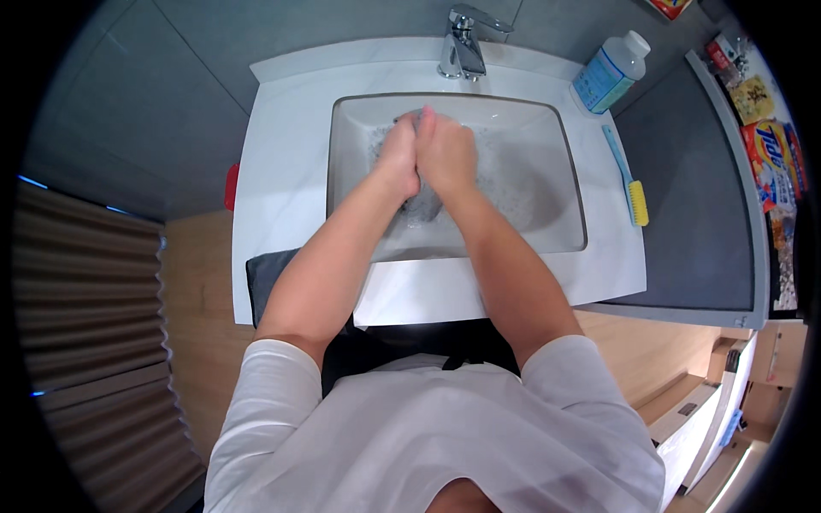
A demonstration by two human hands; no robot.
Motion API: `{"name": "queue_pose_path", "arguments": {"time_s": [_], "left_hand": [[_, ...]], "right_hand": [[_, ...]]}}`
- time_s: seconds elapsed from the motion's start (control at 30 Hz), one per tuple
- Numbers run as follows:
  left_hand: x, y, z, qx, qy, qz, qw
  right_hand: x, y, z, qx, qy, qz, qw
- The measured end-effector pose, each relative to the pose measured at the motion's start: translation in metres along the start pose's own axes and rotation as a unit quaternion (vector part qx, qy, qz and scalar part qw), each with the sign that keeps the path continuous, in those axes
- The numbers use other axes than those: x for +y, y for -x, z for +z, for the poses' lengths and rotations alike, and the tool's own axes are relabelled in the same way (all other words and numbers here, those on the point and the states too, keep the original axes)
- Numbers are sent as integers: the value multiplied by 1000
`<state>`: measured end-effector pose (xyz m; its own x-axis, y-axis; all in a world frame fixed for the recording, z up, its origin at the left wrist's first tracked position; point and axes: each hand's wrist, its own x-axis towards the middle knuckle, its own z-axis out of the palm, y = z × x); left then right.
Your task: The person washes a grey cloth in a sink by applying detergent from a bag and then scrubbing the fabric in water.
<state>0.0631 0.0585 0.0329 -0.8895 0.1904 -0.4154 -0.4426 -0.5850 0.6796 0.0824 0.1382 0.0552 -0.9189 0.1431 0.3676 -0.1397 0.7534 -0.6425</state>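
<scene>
Right below us, our white short-sleeved shirt (pixel 428 427) is filling the foreground, and our bare forearms (pixel 335 244) are reaching over a white, faintly veined countertop (pixel 286 188). A dark charcoal cloth (pixel 272 269) is draping over its front left edge. Within the countertop, a pale rectangular basin (pixel 547 171) with rounded corners is holding cloudy, bubbly water. Our left hand (pixel 398 158) and right hand (pixel 450 156) are pressing together over its left half, both closing tightly on a wet grey cloth (pixel 422 207) that is showing between and below them. At the countertop's right edge, a light-blue-handled brush with yellow bristles (pixel 628 177) is lying beside a dark grey panel (pixel 684 205). Farther back, a white plastic bottle with a blue label (pixel 609 75) is standing at the rear right corner, and a chrome faucet (pixel 463 47) is rising behind the basin. Beyond, grey wall tiles (pixel 256 43) are backing everything; leftward, a brown pleated curtain (pixel 94 299) is hanging above a wood-toned floor (pixel 201 282).
</scene>
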Motion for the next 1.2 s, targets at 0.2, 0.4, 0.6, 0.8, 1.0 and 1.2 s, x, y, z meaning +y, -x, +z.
{"name": "queue_pose_path", "arguments": {"time_s": [0.2,0.4,0.6,0.8,1.0,1.2], "left_hand": [[-6,2,10,48,-135,-29,989],[7,3,-7,-159,75,20,984],[24,-15,-39,-120,-263,74,954],[19,-11,-27,-16,-460,268,847],[14,17,2,-20,-177,222,959],[-5,15,4,-72,-218,159,960]], "right_hand": [[25,-18,-4,51,-32,80,995],[60,-33,1,-20,-440,266,858],[35,-15,-15,-258,-556,271,742],[42,-19,-5,-285,-515,252,768],[48,-24,-11,-205,-673,280,653],[26,-23,-14,-72,-707,283,644]]}}
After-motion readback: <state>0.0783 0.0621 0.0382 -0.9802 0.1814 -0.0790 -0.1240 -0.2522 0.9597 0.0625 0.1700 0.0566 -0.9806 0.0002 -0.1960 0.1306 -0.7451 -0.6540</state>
